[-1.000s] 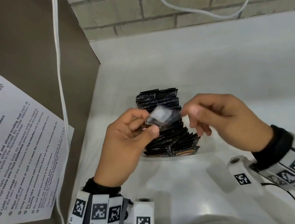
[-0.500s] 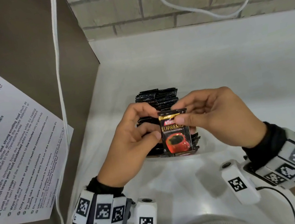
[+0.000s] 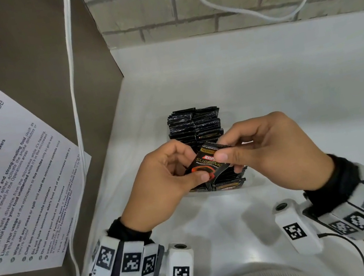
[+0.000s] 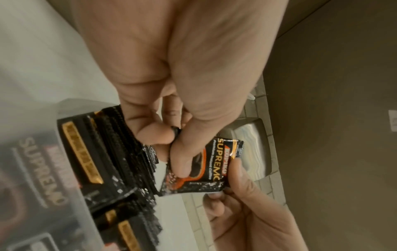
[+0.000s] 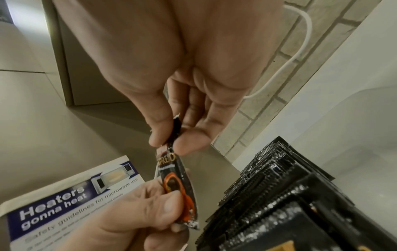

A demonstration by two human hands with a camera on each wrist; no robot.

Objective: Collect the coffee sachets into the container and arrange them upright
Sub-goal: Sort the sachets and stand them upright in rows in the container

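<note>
From the head camera, I am partway through the collecting: my left hand [image 3: 167, 182] and right hand [image 3: 268, 149] both pinch one coffee sachet [image 3: 210, 165], tilted, just above the near end of the container [image 3: 252, 175], which sits on the white counter [image 3: 263, 79] and already holds a dense row of upright sachets [image 3: 194, 123]. I judge the next move calls for squaring this sachet upright and sliding it into the front of the row without knocking its neighbours over. In the left wrist view, my left thumb and fingers [image 4: 182, 163] pinch the sachet's lower part, printed face showing, with the right fingertips at its far edge and the packed row just beside. In the right wrist view, my right thumb and forefinger pinch the sachet's top edge while the left hand grips its bottom; both wrists are raised off the counter, and a microwave notice [image 5: 71, 200] lies beyond.
</note>
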